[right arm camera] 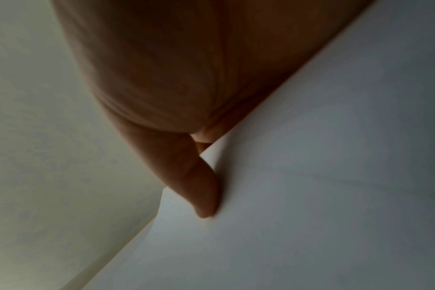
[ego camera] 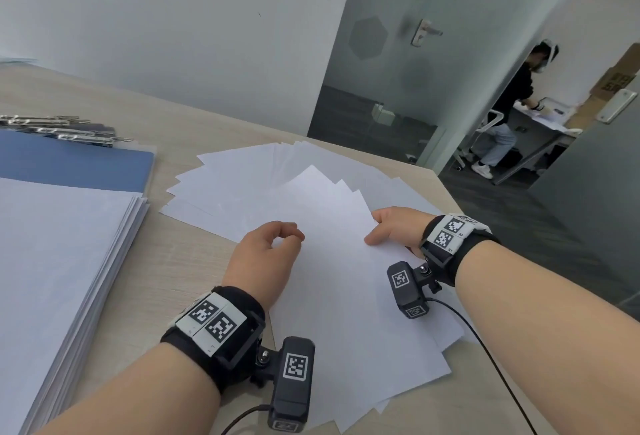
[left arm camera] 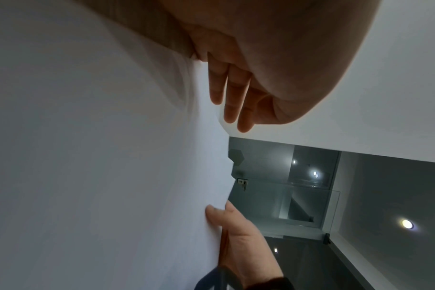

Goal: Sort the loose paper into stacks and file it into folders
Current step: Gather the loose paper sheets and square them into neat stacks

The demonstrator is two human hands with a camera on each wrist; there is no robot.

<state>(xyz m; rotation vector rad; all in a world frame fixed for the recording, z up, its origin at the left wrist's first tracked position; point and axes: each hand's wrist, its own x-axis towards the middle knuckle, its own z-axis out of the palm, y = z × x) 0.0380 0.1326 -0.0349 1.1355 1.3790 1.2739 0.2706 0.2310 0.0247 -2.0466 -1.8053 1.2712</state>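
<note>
We note a light wood-grain table (ego camera: 180, 271) carrying everything in view. At its left lies a thick squared stack of white paper (ego camera: 52, 261), with flat blue folders (ego camera: 76, 164) and their metal clips just behind it. At centre, a fanned spread of loose white sheets (ego camera: 263, 171) lies overlapping. We find the right hand (ego camera: 394, 226) gripping the right edge of the top sheet (ego camera: 339, 282), thumb on top and fingers beneath. The left hand (ego camera: 266, 254) rests on the same sheet's left part, its fingers loosely curled and holding nothing.
</note>
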